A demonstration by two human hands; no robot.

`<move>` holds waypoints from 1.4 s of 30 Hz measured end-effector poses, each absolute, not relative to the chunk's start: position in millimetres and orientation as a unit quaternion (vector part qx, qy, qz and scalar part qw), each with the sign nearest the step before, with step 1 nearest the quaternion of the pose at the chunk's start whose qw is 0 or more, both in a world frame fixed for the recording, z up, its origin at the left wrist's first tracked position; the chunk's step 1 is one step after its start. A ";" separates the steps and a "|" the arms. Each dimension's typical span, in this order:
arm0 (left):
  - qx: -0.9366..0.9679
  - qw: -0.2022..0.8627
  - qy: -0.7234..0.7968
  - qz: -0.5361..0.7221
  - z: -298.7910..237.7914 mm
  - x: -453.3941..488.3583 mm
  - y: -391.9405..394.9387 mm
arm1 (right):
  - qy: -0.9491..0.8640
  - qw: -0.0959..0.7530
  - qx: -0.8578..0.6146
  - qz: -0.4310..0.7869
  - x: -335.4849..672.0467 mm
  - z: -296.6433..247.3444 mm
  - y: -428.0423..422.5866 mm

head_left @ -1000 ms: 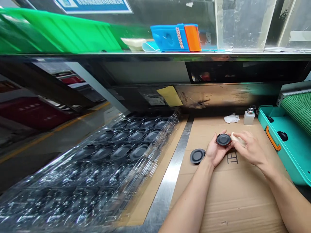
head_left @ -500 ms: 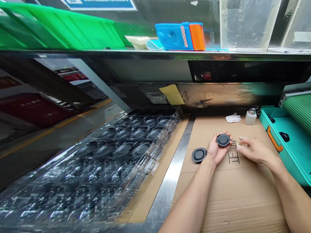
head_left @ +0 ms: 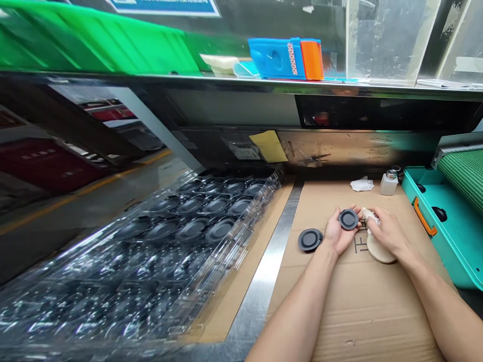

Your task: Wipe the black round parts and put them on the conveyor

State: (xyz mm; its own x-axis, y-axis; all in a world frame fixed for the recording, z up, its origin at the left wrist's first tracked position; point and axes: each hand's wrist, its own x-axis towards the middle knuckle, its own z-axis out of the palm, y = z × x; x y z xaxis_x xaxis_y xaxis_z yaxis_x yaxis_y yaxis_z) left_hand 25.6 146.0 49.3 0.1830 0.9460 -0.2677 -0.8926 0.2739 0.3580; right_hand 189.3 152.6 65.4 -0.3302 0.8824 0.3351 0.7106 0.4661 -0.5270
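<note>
My left hand (head_left: 337,232) holds a small round black disc (head_left: 348,219) in its fingertips above the cardboard sheet (head_left: 362,301). My right hand (head_left: 387,232) is closed on a white cloth or wipe (head_left: 369,216) whose tip touches the disc's right edge; a pale rounded piece (head_left: 380,251) shows under that hand. A second black disc (head_left: 310,240) lies flat on the cardboard just left of my left hand.
Clear plastic trays (head_left: 188,226) holding several black discs lie to the left. A small white bottle (head_left: 388,182) and a crumpled white wipe (head_left: 361,185) sit at the back. A teal bin (head_left: 445,226) with an orange handle stands at the right. A shelf (head_left: 241,83) runs overhead.
My right hand drew away from the disc half a second ago, then came back; its white cloth now touches the disc again. My left hand stayed almost still.
</note>
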 end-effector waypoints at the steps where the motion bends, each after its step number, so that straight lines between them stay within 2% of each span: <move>1: 0.062 0.768 0.222 0.598 49.9 26.9 145.9 | -0.805 0.316 -0.480 0.147 180.5 65.5 147.6; 4: 0.077 0.774 0.227 0.586 51.2 30.2 145.3 | -0.818 0.325 -0.457 0.126 157.6 62.6 134.8; 12: 0.100 0.779 0.234 0.573 46.9 32.7 142.5 | -0.872 0.280 -0.391 0.098 147.5 55.7 124.7; 18: 0.105 0.768 0.247 0.582 51.5 37.8 141.3 | -0.817 0.341 -0.447 0.127 144.2 55.7 125.0; 23: 0.104 0.768 0.242 0.584 52.4 37.6 141.9 | -0.814 0.362 -0.414 0.187 143.5 59.1 125.1; 26: 0.109 0.763 0.246 0.588 53.2 37.1 141.4 | -0.808 0.383 -0.416 0.167 144.3 57.2 125.5; 29: 0.115 0.764 0.254 0.582 53.6 37.5 140.8 | -0.831 0.358 -0.400 0.145 143.3 54.3 124.0; 34: 0.115 0.764 0.255 0.581 51.3 38.5 140.9 | -0.835 0.336 -0.433 0.041 141.7 53.0 123.4; 38: 0.122 0.765 0.256 0.578 48.8 37.6 141.6 | -0.849 0.337 -0.393 0.102 144.1 56.1 124.4; 42: 0.123 0.766 0.246 0.581 48.5 37.7 142.1 | -0.821 0.377 -0.410 0.126 145.2 59.8 125.1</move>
